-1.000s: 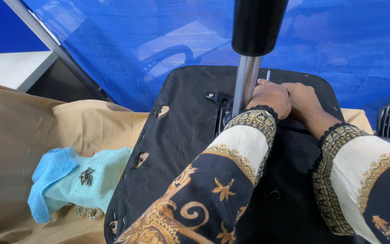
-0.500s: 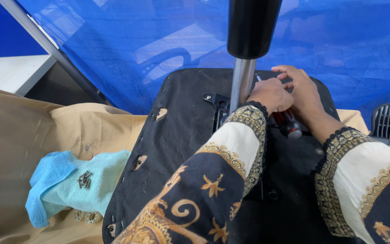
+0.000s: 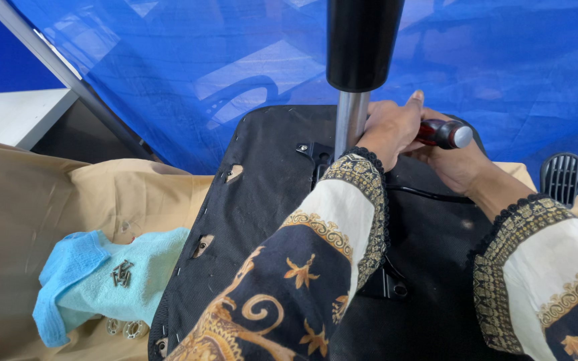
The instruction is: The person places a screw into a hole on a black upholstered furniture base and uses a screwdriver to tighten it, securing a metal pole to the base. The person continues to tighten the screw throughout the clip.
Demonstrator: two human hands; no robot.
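Several screws (image 3: 122, 273) already lie loose on the blue cloth (image 3: 95, 284) at the left, so some of the unfastening looks done, while the metal post (image 3: 351, 120) stands fixed in the upturned black chair seat (image 3: 269, 200). The right hand (image 3: 453, 160) grips a red-handled screwdriver (image 3: 444, 133) just beside that post, and the left hand (image 3: 391, 127) curls closed around the tool's front, hiding the tip.
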